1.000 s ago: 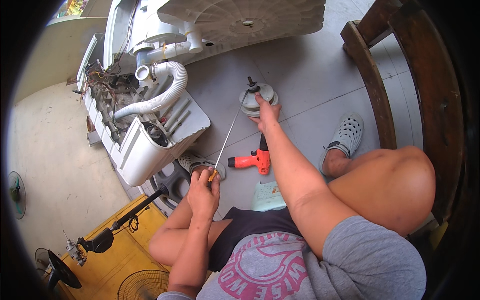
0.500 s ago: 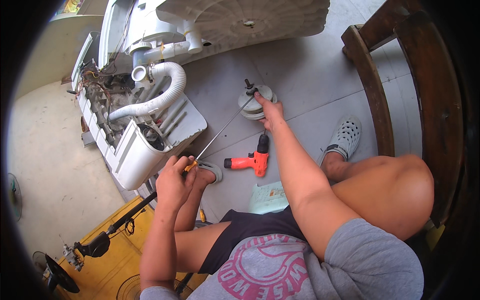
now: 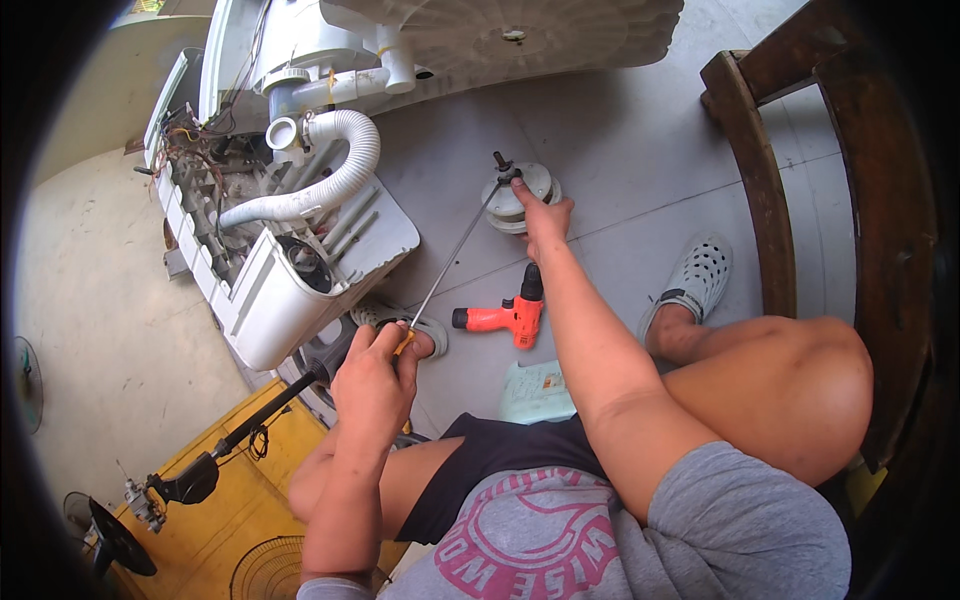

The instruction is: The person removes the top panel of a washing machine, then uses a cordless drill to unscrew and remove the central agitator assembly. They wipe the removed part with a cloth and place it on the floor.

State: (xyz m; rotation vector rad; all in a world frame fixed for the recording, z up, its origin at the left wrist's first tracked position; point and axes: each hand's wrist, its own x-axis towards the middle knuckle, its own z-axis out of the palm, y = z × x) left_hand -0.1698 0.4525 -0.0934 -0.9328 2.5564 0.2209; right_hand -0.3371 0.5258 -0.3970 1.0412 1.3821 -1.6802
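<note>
My left hand [image 3: 372, 388] is closed around the yellow handle of a long screwdriver [image 3: 405, 341]. The thin metal shaft slants up and to the right, its tip meeting the small dark fitting at the centre of a round, pale, two-disc part [image 3: 540, 182]. A short metal shaft [image 3: 499, 158] sticks out of that part. With thumb on top beside the tip and fingers around the side, my right hand [image 3: 545, 222] grips the round part; some fingers are hidden. An orange-red cordless drill [image 3: 520, 320] lies on the floor just below my right hand.
An opened white washing-machine body [image 3: 290, 310] with loose wires and a grey ribbed hose [image 3: 355, 170] stands at left. Its large tub end [image 3: 510, 35] is at the top. A wooden chair [image 3: 770, 190] stands right; a pale green container [image 3: 535, 392] sits by my lap.
My left hand has shifted right and slightly down with the screwdriver, whose shaft now stands steeper. My right hand still holds the round part. The whole view has shifted a little.
</note>
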